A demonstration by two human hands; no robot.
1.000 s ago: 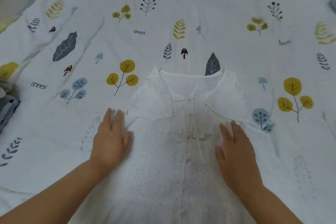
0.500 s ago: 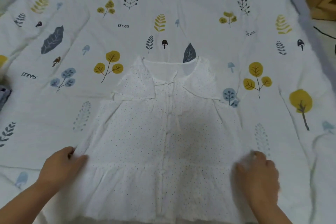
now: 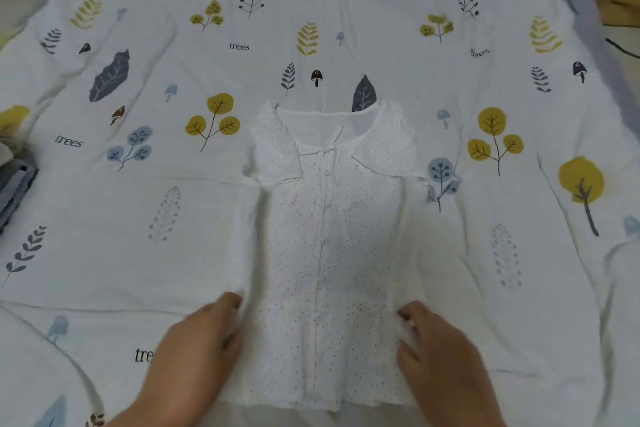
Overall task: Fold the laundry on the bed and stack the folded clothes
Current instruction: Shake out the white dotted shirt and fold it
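Both side edges of the dotted blouse tucked under, hands at the near flanks.

Left hand (image 3: 199, 340) and right hand (image 3: 440, 354), fingers curled, each pinch a folded side edge of the white dotted blouse (image 3: 329, 253), lying collar-far, centred on the leaf-print duvet (image 3: 138, 236). Risk: thin fabric, so uneven pulls could skew the strip or spring the tucked sides loose. No containers; grey folded clothes (image 3: 14, 191) at far left edge.

dotted white blouse (image 3: 332, 253) on leaf-print bedspread (image 3: 346, 28) — left hand (image 3: 199, 347), right hand (image 3: 440, 354) gripping its sides
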